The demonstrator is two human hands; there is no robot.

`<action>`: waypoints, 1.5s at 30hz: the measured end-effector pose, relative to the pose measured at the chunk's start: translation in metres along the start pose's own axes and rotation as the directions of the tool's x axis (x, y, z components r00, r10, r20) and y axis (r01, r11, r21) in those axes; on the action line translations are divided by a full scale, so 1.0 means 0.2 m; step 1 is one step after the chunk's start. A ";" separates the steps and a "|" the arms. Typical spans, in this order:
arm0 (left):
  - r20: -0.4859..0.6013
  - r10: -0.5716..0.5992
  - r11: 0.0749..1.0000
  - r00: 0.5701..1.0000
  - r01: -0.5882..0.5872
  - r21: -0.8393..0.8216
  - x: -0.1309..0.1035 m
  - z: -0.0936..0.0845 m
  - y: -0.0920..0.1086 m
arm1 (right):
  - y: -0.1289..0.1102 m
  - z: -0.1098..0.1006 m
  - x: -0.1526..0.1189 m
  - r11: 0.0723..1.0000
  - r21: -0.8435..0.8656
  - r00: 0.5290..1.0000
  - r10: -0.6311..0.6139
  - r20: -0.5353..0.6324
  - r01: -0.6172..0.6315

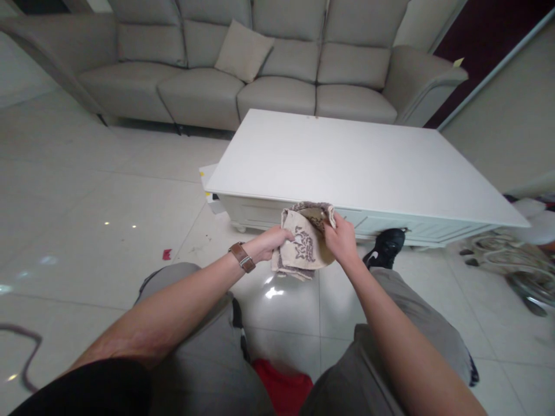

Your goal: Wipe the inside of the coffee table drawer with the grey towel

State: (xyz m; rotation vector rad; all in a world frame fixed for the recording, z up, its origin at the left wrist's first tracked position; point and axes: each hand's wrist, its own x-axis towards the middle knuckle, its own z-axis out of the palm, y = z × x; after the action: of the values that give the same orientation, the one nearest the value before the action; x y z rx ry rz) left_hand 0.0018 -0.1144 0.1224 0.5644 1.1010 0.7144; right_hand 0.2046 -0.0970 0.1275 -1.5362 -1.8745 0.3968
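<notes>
A beige cloth with a dark brown pattern hangs folded between my two hands, in front of the white coffee table's near side. My left hand, with a brown-strapped watch at the wrist, grips the cloth's left side, thumb on top. Closed on its upper right edge is my right hand. The cloth gapes a little at the top between the hands, where its inner side shows. Fingers behind the cloth are hidden.
The white coffee table stands ahead, with a grey sofa and a cushion behind. My black shoe is by its front. A red scrap lies on the tiles; a cable is lower left, clutter right.
</notes>
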 end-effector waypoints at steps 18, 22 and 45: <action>0.066 0.036 0.945 0.997 -0.012 -0.326 0.00 0.03 0.07 | -0.09 0.01 -0.11 0.939 0.051 0.913 -0.343 0.221 0.341; 0.046 0.163 0.927 0.986 -0.137 -0.350 -0.02 0.02 0.12 | -0.14 0.01 -0.12 0.903 0.088 0.832 -0.422 0.360 0.420; 0.136 0.700 0.541 0.701 -0.645 0.539 -0.01 -0.13 0.24 | 0.01 -0.08 0.05 0.844 0.493 0.887 -0.045 0.459 -0.212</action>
State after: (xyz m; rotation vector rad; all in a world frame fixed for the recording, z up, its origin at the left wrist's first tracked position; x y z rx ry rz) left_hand -0.0349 -0.0835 0.1482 1.5449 1.1768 1.1059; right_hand 0.2160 -0.0904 0.1413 -1.2015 -1.8029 1.3057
